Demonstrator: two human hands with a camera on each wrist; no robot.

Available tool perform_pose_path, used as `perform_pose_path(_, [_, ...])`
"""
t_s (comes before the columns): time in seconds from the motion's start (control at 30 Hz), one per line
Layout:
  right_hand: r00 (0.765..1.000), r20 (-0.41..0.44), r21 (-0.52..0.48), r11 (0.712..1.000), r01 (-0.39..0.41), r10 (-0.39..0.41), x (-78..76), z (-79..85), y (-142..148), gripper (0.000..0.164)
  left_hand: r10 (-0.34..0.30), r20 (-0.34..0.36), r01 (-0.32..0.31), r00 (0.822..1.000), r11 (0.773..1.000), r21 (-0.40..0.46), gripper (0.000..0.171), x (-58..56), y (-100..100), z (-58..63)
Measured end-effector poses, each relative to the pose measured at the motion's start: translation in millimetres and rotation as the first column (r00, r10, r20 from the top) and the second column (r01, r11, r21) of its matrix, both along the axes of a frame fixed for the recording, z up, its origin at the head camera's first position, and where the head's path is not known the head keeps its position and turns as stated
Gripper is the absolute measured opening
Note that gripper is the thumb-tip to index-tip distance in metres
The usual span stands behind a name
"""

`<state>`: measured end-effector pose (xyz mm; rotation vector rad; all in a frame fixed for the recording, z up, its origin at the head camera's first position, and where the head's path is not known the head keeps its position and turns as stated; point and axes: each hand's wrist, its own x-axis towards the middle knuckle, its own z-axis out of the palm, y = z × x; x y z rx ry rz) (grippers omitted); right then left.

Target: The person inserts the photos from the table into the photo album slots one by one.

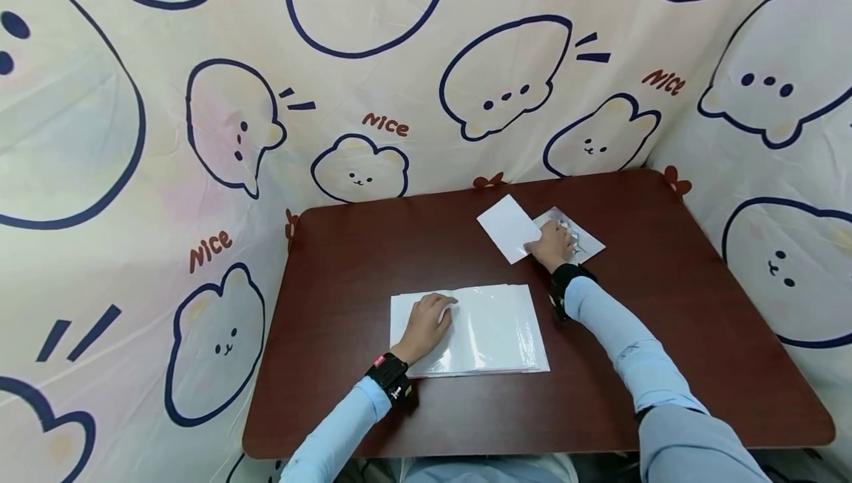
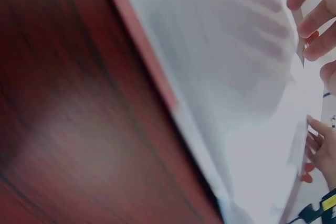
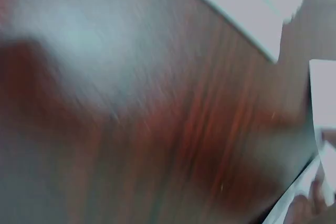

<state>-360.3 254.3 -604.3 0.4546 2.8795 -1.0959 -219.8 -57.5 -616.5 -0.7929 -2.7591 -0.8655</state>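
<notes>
A flat, glossy white booklet or stack of plastic-covered sheets (image 1: pixel 495 328) lies near the front middle of the table. My left hand (image 1: pixel 424 326) rests on its left part with the fingers loosely bent; in the left wrist view the fingers of this left hand (image 2: pixel 317 22) show beside its shiny surface (image 2: pixel 252 129). Farther back to the right, my right hand (image 1: pixel 552 246) lies over a sheet with a grey printed picture (image 1: pixel 586 242), its thumb side at a plain white card (image 1: pixel 509 228). The undersides of the right fingers are hidden, so their grip is unclear.
The dark reddish-brown table (image 1: pixel 346 254) has rounded corners. Behind it and on both sides hangs a pale cloth (image 1: pixel 359 91) printed with cartoon bears. In the blurred right wrist view, a white sheet (image 3: pixel 236 3) crosses the top above bare wood.
</notes>
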Motion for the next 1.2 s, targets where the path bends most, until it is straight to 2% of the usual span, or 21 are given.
perform_pose_path(0.07, [0.989, -0.15, -0.085, 0.996, -0.021, 0.008, 11.4, 7.0, -6, 0.047, -0.024, 0.064, 0.018, 0.998, 0.996, 0.084, 0.028, -7.2, 9, 7.0])
perform_pose_path(0.1, [0.972, -0.236, -0.123, 0.991, -0.052, 0.021, 18.3, 11.2, -10, 0.04, -0.041, 0.105, 0.026, 0.994, 0.989, 0.143, 0.031, -11.6, 15, 11.6])
perform_pose_path(0.17, [0.906, -0.417, -0.139, 0.98, -0.141, 0.071, 32.6, 16.2, -22, 0.028, -0.077, 0.2, 0.018, 0.977, 0.96, 0.279, 0.037, -20.8, 26, 22.0])
perform_pose_path(0.23, [0.794, -0.578, -0.027, 0.969, -0.245, 0.185, 49.4, 19.2, -37, 0.019, -0.12, 0.312, -0.031, 0.942, 0.898, 0.439, 0.042, -29.6, 36, 33.7])
perform_pose_path(0.3, [0.65, -0.683, 0.14, 0.933, -0.331, 0.333, 67.2, 19.6, -53, 0.016, -0.174, 0.418, -0.119, 0.891, 0.801, 0.586, 0.047, -37.6, 45, 44.0])
perform_pose_path(0.37, [0.504, -0.717, 0.323, 0.87, -0.372, 0.481, 83.1, 17.1, -67, 0.017, -0.203, 0.504, -0.234, 0.839, 0.702, 0.672, 0.05, -42.2, 52, 52.4])
perform_pose_path(0.4, [0.446, -0.716, 0.392, 0.837, -0.381, 0.538, 89.7, 15.8, -73, 0.017, -0.212, 0.538, -0.286, 0.816, 0.66, 0.695, 0.051, -43.2, 54, 55.2])
perform_pose_path(0.47, [0.362, -0.694, 0.502, 0.779, -0.375, 0.622, 99.6, 11.9, -81, 0.019, -0.207, 0.593, -0.376, 0.779, 0.603, 0.704, 0.049, -42.3, 55, 57.9])
perform_pose_path(0.53, [0.321, -0.667, 0.574, 0.738, -0.354, 0.672, 105.7, 6.8, -86, 0.021, -0.172, 0.63, -0.439, 0.757, 0.581, 0.685, 0.045, -39.1, 54, 58.0])
perform_pose_path(0.57, [0.312, -0.653, 0.599, 0.722, -0.346, 0.69, 107.6, 4.6, -86, 0.021, -0.161, 0.645, -0.458, 0.747, 0.578, 0.675, 0.044, -37.6, 53, 57.3])
perform_pose_path(0.6, [0.307, -0.636, 0.62, 0.706, -0.343, 0.708, 109.0, 2.5, -86, 0.022, -0.151, 0.653, -0.469, 0.742, 0.578, 0.667, 0.042, -33.2, 51, 60.2])
perform_pose_path(0.67, [0.295, -0.6, 0.664, 0.668, -0.337, 0.744, 111.5, -0.2, -85, 0.022, -0.133, 0.661, -0.481, 0.738, 0.583, 0.654, 0.04, -30.2, 48, 55.6])
perform_pose_path(0.77, [0.297, -0.537, 0.704, 0.613, -0.358, 0.79, 114.3, -2.5, -82, 0.023, -0.115, 0.66, -0.49, 0.742, 0.579, 0.652, 0.04, -27.5, 43, 48.0])
perform_pose_path(0.83, [0.313, -0.506, 0.709, 0.594, -0.379, 0.804, 116.7, -4.1, -80, 0.024, -0.096, 0.661, -0.504, 0.744, 0.57, 0.649, 0.04, -28.3, 40, 39.2])
perform_pose_path(0.9, [0.356, -0.5, 0.673, 0.613, -0.414, 0.789, 119.0, -5.5, -76, 0.025, -0.078, 0.662, -0.518, 0.745, 0.558, 0.649, 0.04, -27.0, 36, 38.2])
perform_pose_path(0.93, [0.39, -0.506, 0.635, 0.638, -0.435, 0.769, 120.2, -5.6, -74, 0.025, -0.067, 0.664, -0.525, 0.744, 0.557, 0.644, 0.04, -26.0, 33, 38.4])
perform_pose_path(1.0, [0.497, -0.526, 0.502, 0.723, -0.475, 0.691, 121.8, -4.1, -70, 0.028, -0.044, 0.666, -0.532, 0.745, 0.562, 0.633, 0.039, -24.4, 29, 39.9])
perform_pose_path(1.07, [0.627, -0.532, 0.291, 0.818, -0.496, 0.569, 120.9, -0.1, -65, 0.034, -0.024, 0.665, -0.536, 0.747, 0.571, 0.622, 0.037, -22.2, 25, 41.9])
perform_pose_path(1.1, [0.694, -0.517, 0.164, 0.853, -0.495, 0.502, 119.4, 2.6, -63, 0.038, -0.017, 0.664, -0.533, 0.748, 0.579, 0.616, 0.036, -20.9, 23, 43.1])
perform_pose_path(1.13, [0.756, -0.485, 0.02, 0.87, -0.492, 0.439, 117.9, 6.3, -61, 0.042, -0.013, 0.662, -0.528, 0.749, 0.591, 0.61, 0.035, -19.6, 22, 44.1])
perform_pose_path(1.2, [0.852, -0.391, -0.252, 0.849, -0.464, 0.349, 114.4, 14.1, -57, 0.05, -0.018, 0.657, -0.509, 0.753, 0.617, 0.6, 0.035, -16.9, 20, 46.3])
